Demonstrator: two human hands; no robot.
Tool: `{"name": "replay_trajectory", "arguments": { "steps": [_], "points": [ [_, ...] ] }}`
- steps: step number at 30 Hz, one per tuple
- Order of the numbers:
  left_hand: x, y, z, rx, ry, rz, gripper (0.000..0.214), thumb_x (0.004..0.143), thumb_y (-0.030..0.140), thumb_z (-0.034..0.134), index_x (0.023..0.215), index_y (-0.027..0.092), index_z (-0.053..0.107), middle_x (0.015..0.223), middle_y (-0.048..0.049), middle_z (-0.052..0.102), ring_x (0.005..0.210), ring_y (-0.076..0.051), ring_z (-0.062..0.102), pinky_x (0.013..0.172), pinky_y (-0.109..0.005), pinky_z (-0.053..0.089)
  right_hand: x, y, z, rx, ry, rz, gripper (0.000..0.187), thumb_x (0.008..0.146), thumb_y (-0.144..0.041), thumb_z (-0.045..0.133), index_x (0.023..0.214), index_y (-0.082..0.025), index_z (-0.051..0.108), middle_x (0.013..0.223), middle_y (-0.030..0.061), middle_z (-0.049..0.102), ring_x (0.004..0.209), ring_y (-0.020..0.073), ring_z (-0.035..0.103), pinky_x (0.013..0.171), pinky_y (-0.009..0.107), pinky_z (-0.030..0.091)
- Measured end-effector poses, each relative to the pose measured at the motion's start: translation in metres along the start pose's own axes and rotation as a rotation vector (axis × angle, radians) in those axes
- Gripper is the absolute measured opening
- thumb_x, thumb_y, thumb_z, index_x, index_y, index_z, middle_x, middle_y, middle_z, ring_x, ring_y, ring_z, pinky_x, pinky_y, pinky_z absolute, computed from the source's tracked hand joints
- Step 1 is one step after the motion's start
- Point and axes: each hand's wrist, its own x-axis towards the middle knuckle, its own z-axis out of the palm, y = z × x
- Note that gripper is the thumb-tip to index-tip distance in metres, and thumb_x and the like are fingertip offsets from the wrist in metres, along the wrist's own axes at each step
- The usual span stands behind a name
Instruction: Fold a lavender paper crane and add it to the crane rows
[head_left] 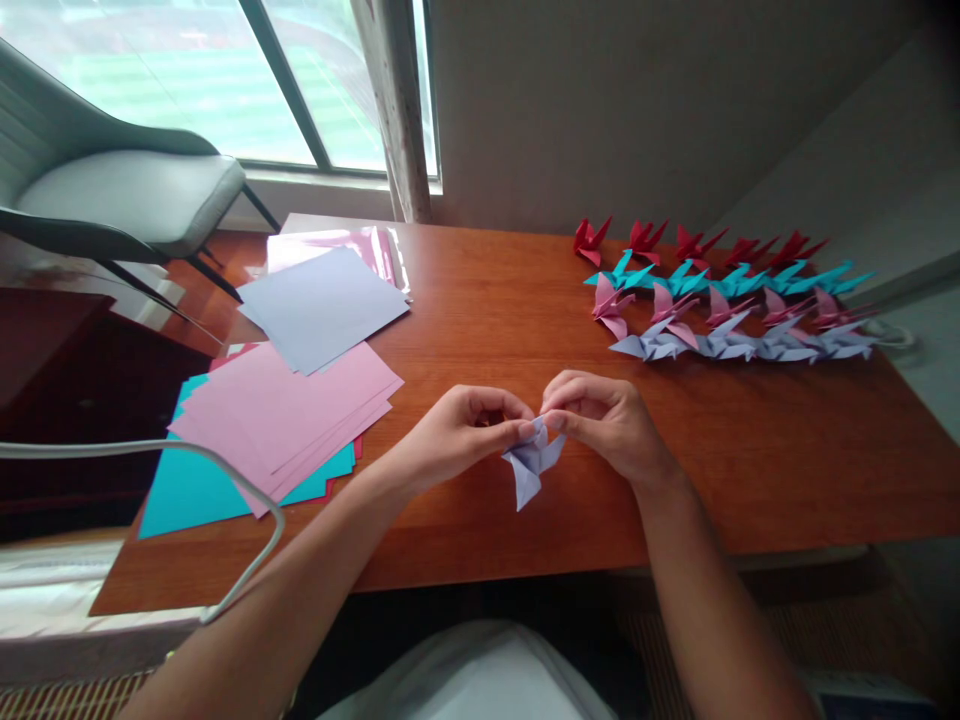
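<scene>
My left hand (457, 432) and my right hand (604, 415) meet over the middle of the wooden table (480, 300). Both pinch the top of a small, partly folded lavender paper piece (529, 465), which hangs down between them just above the tabletop. The fingers of both hands are curled and pressed together on the paper. At the far right lie rows of finished paper cranes (720, 290): red at the back, then teal, pink and lavender in front.
At the left lie stacks of square paper: lavender sheets (322, 305), pink sheets (285, 410) and teal sheets (187, 490). A white cable (247, 480) loops over the table's left edge. A grey chair (127, 195) stands by the window.
</scene>
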Motion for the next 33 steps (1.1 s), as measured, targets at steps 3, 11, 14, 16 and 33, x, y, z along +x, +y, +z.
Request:
{"name": "replay_trajectory", "arguments": {
  "steps": [3, 11, 14, 16, 33],
  "points": [
    [0.0003, 0.0005, -0.0004, 0.004, 0.002, -0.010, 0.031, 0.082, 0.040, 0.075, 0.086, 0.010, 0.073, 0.084, -0.0079, 0.072, 0.076, -0.016, 0.064, 0.070, -0.026, 0.049, 0.0002, -0.0003, -0.0011, -0.015, 0.002, 0.003, 0.011, 0.081, -0.030, 0.079, 0.080, -0.021, 0.073, 0.082, 0.0022, 0.066, 0.076, 0.0161, 0.061, 0.068, 0.030, 0.050],
    [-0.0029, 0.0017, -0.0031, -0.124, -0.081, -0.097, 0.028, 0.077, 0.038, 0.079, 0.080, 0.012, 0.071, 0.073, -0.0029, 0.065, 0.065, -0.011, 0.056, 0.061, -0.021, 0.043, -0.0017, -0.0076, -0.0025, -0.044, -0.117, -0.089, 0.011, 0.080, -0.029, 0.079, 0.078, -0.022, 0.072, 0.079, 0.0017, 0.065, 0.075, 0.0162, 0.060, 0.069, 0.032, 0.050],
    [-0.0039, 0.0007, -0.0043, -0.157, -0.121, -0.135, 0.029, 0.077, 0.040, 0.079, 0.081, 0.012, 0.071, 0.071, -0.0030, 0.064, 0.063, -0.011, 0.054, 0.059, -0.021, 0.041, -0.0023, -0.0079, -0.0010, -0.009, -0.150, -0.091, 0.010, 0.080, -0.029, 0.080, 0.081, -0.022, 0.072, 0.081, 0.0023, 0.065, 0.076, 0.0169, 0.061, 0.070, 0.033, 0.051],
    [-0.0039, 0.0007, -0.0045, -0.202, -0.123, -0.143, 0.027, 0.076, 0.038, 0.080, 0.080, 0.012, 0.071, 0.072, -0.0030, 0.064, 0.064, -0.010, 0.054, 0.059, -0.020, 0.041, -0.0023, -0.0072, 0.0004, 0.009, -0.158, -0.088, 0.008, 0.080, -0.027, 0.079, 0.083, -0.023, 0.072, 0.083, 0.0025, 0.066, 0.078, 0.0172, 0.061, 0.072, 0.033, 0.052],
    [-0.0039, -0.0006, -0.0050, -0.262, -0.151, -0.194, 0.028, 0.074, 0.036, 0.083, 0.083, 0.012, 0.071, 0.076, -0.0040, 0.068, 0.066, -0.011, 0.058, 0.062, -0.022, 0.043, -0.0032, -0.0060, 0.0033, 0.079, -0.193, 0.021, 0.014, 0.084, -0.034, 0.074, 0.084, -0.022, 0.067, 0.085, 0.0030, 0.063, 0.081, 0.0179, 0.059, 0.075, 0.034, 0.050]
  ]
}}
